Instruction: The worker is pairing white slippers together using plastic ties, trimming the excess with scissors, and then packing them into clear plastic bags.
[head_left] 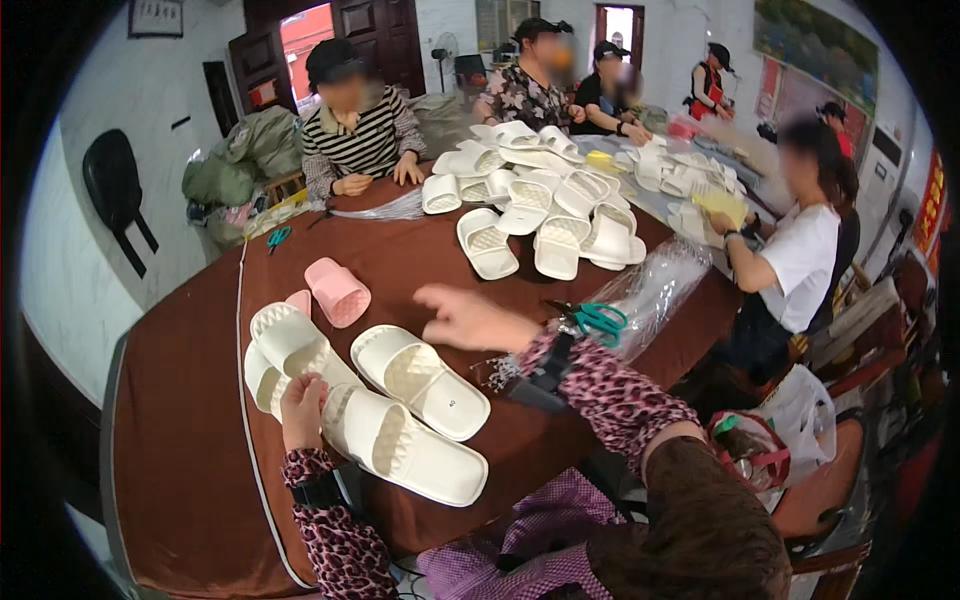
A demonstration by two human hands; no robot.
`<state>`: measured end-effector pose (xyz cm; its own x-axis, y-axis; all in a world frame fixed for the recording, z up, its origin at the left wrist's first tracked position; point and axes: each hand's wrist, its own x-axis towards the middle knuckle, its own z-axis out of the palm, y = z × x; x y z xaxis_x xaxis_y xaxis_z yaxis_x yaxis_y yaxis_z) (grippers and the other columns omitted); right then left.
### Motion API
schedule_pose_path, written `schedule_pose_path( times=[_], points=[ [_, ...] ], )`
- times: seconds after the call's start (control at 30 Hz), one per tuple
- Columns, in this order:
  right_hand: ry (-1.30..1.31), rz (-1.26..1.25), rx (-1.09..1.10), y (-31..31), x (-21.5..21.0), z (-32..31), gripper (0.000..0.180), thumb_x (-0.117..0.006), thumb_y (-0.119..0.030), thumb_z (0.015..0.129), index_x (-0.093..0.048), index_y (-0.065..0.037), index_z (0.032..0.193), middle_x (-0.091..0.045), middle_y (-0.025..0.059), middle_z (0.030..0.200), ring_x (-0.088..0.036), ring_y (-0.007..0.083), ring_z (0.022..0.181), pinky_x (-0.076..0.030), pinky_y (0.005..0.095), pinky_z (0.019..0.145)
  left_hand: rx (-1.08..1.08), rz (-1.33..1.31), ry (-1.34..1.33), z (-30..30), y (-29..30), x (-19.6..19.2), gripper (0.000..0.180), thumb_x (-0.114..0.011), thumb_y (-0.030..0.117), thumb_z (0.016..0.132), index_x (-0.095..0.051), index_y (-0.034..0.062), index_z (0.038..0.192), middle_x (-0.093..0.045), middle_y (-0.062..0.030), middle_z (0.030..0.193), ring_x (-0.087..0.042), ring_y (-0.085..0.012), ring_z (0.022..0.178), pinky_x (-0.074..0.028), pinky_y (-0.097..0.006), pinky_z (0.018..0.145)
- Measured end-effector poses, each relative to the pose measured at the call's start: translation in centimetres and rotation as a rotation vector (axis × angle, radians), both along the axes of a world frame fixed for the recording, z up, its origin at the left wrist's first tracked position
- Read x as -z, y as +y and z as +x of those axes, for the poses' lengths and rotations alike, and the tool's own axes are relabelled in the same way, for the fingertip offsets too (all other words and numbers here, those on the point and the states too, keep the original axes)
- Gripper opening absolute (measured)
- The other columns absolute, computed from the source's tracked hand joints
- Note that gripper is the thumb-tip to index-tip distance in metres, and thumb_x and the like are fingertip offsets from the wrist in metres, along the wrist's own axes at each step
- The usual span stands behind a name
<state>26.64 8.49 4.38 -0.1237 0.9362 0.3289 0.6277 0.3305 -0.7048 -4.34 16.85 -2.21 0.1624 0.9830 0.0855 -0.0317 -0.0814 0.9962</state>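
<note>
My left hand (303, 408) is closed at the edge of a cream slipper (410, 450) on the near part of the table, its fingertips pinched together. Close beside it lie another cream slipper (425, 385) and a stacked pair of cream slippers (300, 350). My right hand (475, 318) hovers over the brown cloth just beyond these, holding nothing, with its fingers apart and stretching left. Farther left of it sits a pink slipper (338, 292), with part of a second pink one showing behind the cream pair.
A heap of cream slippers (530, 195) covers the table's far middle. Teal-handled scissors (600, 320) and clear plastic strands (660, 290) lie by my right forearm. Smaller teal scissors (279, 238) rest at the far left. Several people sit around the brown-covered table (190, 420).
</note>
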Motion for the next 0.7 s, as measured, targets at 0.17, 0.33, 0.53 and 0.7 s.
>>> schedule_pose_path(
  times=[0.17,0.33,0.53,0.7],
  points=[
    [-0.268,0.101,-0.012,-0.6,5.6,-2.9,0.05,-0.062,-0.014,0.077,-0.045,-0.002,0.122,-0.056,0.0233,0.104,-0.054,0.0383,0.101,-0.044,0.0457,0.086,0.064,0.075,0.186,0.1,-3.5,-1.7,0.02,-0.051,0.013,0.092,-0.058,-0.0035,0.101,-0.061,-0.0044,0.089,-0.056,-0.0104,0.079,-0.045,-0.023,0.071],
    [-0.252,0.033,0.059,-0.9,6.4,-2.6,0.033,-0.048,-0.004,0.081,-0.047,-0.003,0.114,-0.057,0.022,0.103,-0.058,0.0374,0.094,-0.047,0.0464,0.08,-0.06,0.075,0.344,-0.9,-12.5,-3.4,0.037,-0.054,0.01,0.088,-0.045,-0.0059,0.12,-0.057,-0.0139,0.107,-0.055,-0.0174,0.094,-0.047,-0.029,0.082],
    [-0.263,0.079,0.084,-1.1,6.6,-2.4,0.025,-0.049,-0.01,0.082,-0.049,-0.001,0.106,-0.062,0.0191,0.089,-0.062,0.036,0.083,-0.049,0.0474,0.073,0.094,0.385,0.671,0.6,-17.3,0.3,0.08,-0.069,0.005,0.073,-0.024,-0.0046,0.138,-0.031,-0.026,0.138,-0.033,-0.0381,0.129,-0.028,-0.041,0.107],
    [-0.205,0.132,0.1,-0.7,7.4,-2.2,0.027,-0.056,-0.015,0.082,-0.048,0.002,0.102,-0.059,0.0207,0.092,-0.061,0.0382,0.083,-0.048,0.0466,0.076,-0.024,0.511,0.841,3.7,-17.6,-0.3,0.081,-0.066,0.006,0.075,-0.02,-0.0055,0.141,-0.021,-0.0338,0.141,-0.03,-0.0441,0.13,-0.032,-0.041,0.104]
  ],
)
